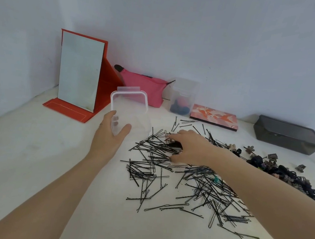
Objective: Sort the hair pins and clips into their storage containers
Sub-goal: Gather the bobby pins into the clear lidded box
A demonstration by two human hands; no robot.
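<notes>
left hand [110, 134] grips the clear plastic container [129, 112]; right hand [190, 148] pinches bobby pins [166, 171] (light, thin, slippery): gather them in bunches.

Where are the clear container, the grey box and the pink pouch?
clear container [129, 104]: head view, on its upper side wall.
grey box [284, 141]: head view, on its front wall.
pink pouch [146, 89]: head view, on the middle of its side.

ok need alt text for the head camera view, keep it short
The left hand holds an empty clear plastic container while the right hand gathers black bobby pins scattered on a white surface. Dark hair clips lie to the right.
</notes>
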